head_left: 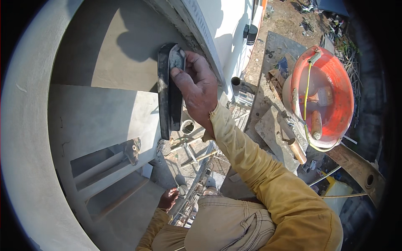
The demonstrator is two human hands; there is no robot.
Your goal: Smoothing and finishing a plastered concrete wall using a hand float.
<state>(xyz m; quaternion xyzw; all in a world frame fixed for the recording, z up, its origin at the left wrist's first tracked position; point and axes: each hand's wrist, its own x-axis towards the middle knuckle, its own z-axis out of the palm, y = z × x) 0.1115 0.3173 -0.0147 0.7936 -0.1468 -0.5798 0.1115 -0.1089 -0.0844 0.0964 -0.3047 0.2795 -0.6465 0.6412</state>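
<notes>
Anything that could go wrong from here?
The black float, pinched in the right hand, could slip and drop. The orange-red bucket holds cloudy liquid that might spill if bumped. The wooden-handled tool lying near it could get knocked by the yellow sleeve.

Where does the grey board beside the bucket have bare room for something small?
Mostly bare: the far end of the grey board, between its edge and the brown scraps. Crowded: nearer, where a trowel lies on a flat plate beside the red bucket.
</notes>
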